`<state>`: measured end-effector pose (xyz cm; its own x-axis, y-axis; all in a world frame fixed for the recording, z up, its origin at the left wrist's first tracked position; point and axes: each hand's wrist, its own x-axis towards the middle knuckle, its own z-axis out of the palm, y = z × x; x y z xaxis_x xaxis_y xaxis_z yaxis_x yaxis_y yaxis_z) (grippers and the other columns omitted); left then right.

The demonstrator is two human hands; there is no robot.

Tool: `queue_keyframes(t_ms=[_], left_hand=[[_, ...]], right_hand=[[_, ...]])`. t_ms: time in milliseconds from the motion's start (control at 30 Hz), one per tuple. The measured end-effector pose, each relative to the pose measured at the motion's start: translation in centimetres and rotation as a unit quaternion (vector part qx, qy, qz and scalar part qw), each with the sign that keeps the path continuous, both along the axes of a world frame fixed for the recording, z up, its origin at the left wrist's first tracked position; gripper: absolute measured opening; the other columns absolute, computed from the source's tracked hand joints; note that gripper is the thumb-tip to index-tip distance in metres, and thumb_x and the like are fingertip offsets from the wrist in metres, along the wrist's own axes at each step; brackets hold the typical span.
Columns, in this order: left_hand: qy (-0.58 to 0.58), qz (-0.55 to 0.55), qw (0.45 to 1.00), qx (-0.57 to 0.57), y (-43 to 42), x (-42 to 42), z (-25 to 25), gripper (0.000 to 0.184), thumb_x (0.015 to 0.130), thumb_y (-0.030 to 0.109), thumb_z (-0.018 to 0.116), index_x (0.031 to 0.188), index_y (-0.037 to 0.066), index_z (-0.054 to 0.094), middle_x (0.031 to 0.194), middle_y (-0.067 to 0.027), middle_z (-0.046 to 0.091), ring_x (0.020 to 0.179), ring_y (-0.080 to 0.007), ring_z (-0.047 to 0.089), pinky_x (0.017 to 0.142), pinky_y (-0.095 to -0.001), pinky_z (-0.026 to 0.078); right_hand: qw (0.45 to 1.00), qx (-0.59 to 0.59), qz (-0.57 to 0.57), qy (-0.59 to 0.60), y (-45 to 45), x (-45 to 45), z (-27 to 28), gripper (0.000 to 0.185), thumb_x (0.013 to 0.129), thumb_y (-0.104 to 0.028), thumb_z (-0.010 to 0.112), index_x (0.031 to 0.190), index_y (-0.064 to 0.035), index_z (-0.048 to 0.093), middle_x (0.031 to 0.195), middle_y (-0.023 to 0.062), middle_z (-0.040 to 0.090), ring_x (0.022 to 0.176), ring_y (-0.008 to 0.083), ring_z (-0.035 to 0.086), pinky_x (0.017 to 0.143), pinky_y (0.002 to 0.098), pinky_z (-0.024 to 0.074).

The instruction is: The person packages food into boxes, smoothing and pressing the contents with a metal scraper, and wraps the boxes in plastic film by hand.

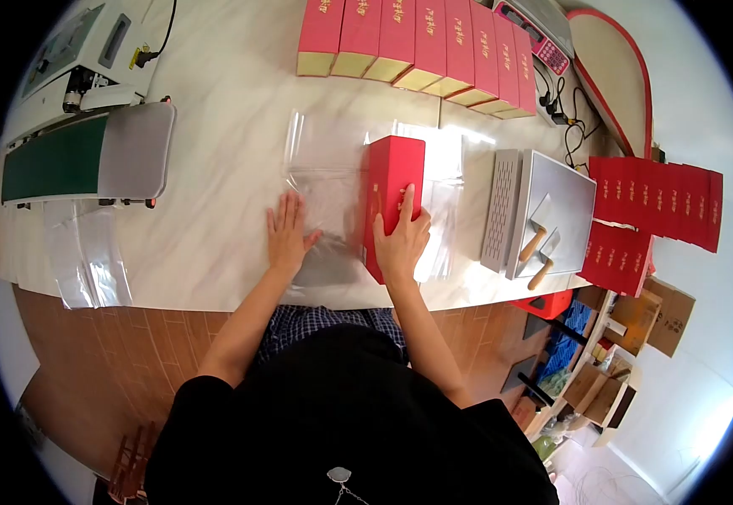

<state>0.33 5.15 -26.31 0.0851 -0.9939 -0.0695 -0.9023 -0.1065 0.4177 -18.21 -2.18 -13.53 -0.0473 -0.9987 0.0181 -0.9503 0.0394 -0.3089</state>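
Observation:
A long red box [396, 160] lies on clear plastic film [328, 151] in front of me, its length pointing away from my body. My right hand [402, 242] is on the box's near half, thumb on its left side, index finger stretched along the top and the other fingers bent at the right edge. To the left of the box, my left hand [287, 234] lies flat with fingers spread, at the left edge of the film. The underside of the box is hidden.
Red boxes with gold ends [417, 77] stand in a row at the back. At right is a grey metal unit [501, 210] with two wooden-handled scrapers [537, 240], beside stacked red boxes [653, 198]. A machine with a green belt [59, 160] and plastic bags [88, 261] are at left.

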Motion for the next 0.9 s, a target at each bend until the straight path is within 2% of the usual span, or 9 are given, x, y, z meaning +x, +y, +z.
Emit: queue_keyframes(t_ms=[167,233,500,567,600,667,733,767,900], left_hand=[[-0.029,-0.006,1.0,-0.01,0.3,-0.3,-0.2,0.078,0.089,0.049,0.059,0.154,0.017,0.029,0.16,-0.0184,0.018,0.147,-0.035,0.017,0.118,-0.0539,0.015],[-0.034,-0.009,0.999,-0.016,0.2,-0.3,-0.2,0.078,0.089,0.049,0.059,0.154,0.017,0.029,0.159,-0.0196,0.017,0.147,-0.0364,0.017,0.118,-0.0536,0.015],[0.073,0.015,0.996,-0.042,0.0,-0.6,0.6,0.078,0.088,0.035,0.066,0.153,0.015,0.029,0.151,-0.0194,0.029,0.142,-0.0367,0.023,0.117,-0.0537,0.016],[0.085,0.046,0.993,-0.067,-0.2,-1.1,2.0,0.076,0.086,0.018,0.069,0.152,0.013,0.03,0.143,-0.0173,0.037,0.126,-0.0309,0.045,0.108,-0.0468,0.035],[0.084,0.046,0.993,-0.068,-0.3,-1.0,2.1,0.076,0.086,0.018,0.069,0.152,0.013,0.03,0.143,-0.0173,0.037,0.126,-0.0309,0.045,0.108,-0.0468,0.035],[0.355,0.146,0.923,-0.028,-0.6,-0.9,2.3,0.073,0.086,0.005,0.066,0.15,0.01,0.031,0.133,-0.0162,0.046,0.098,-0.0237,0.06,0.087,-0.0365,0.05],[0.362,0.152,0.919,-0.036,-0.4,-0.5,2.7,0.071,0.087,0.004,0.064,0.149,0.009,0.03,0.128,-0.0151,0.051,0.088,-0.0222,0.062,0.078,-0.0338,0.052],[0.37,0.159,0.914,-0.045,-0.4,-0.3,3.0,0.069,0.088,0.003,0.062,0.149,0.008,0.029,0.122,-0.0139,0.056,0.078,-0.0207,0.064,0.07,-0.0311,0.053],[0.352,0.172,0.92,-0.014,-0.5,0.5,2.4,0.072,0.089,0.004,0.062,0.15,0.009,0.023,0.103,-0.0103,0.064,0.076,-0.0205,0.065,0.07,-0.032,0.053]], right_hand=[[1.0,-0.013,0.006,-0.006,0.6,0.1,-0.2,0.08,0.082,-0.021,0.071,0.152,-0.0132,0.032,0.116,0.018,0.054,0.11,0.0365,0.047,0.096,0.0472,0.0388],[0.999,-0.03,0.02,-0.018,0.7,0.2,-0.4,0.079,0.082,-0.024,0.07,0.151,-0.0143,0.034,0.119,0.0248,0.048,0.105,0.0375,0.049,0.091,0.0443,0.039],[1.0,-0.025,0.01,-0.003,0.4,0.5,0.1,0.08,0.08,-0.022,0.07,0.15,-0.0113,0.035,0.125,0.0264,0.046,0.108,0.0394,0.048,0.093,0.0465,0.0389],[0.999,-0.037,0.009,0.004,0.8,0.6,0.2,0.08,0.079,-0.022,0.07,0.15,-0.0092,0.035,0.128,0.0268,0.045,0.111,0.0402,0.048,0.095,0.0476,0.0385],[0.994,-0.09,0.058,0.004,1.4,0.8,0.5,0.079,0.078,-0.02,0.07,0.148,-0.0073,0.036,0.132,0.0268,0.043,0.114,0.0408,0.047,0.097,0.0483,0.0383],[0.984,-0.142,0.107,0.002,3.2,1.3,0.6,0.078,0.077,-0.018,0.071,0.147,-0.0054,0.037,0.136,0.0268,0.041,0.117,0.0414,0.046,0.099,0.049,0.0381],[0.965,-0.114,0.224,-0.076,5.7,2.4,-0.2,0.077,0.076,-0.014,0.072,0.144,-0.0024,0.038,0.14,0.0263,0.038,0.122,0.0421,0.044,0.102,0.0492,0.0381],[0.966,-0.112,0.221,-0.076,6.8,3.1,-0.6,0.077,0.076,-0.014,0.072,0.144,-0.0024,0.038,0.14,0.0263,0.038,0.122,0.0421,0.044,0.102,0.0492,0.0381],[0.961,0.06,0.175,-0.204,9.0,4.8,-2.7,0.085,0.075,-0.02,0.076,0.145,-0.0002,0.033,0.141,0.0269,0.037,0.124,0.0438,0.042,0.102,0.0494,0.0389]])
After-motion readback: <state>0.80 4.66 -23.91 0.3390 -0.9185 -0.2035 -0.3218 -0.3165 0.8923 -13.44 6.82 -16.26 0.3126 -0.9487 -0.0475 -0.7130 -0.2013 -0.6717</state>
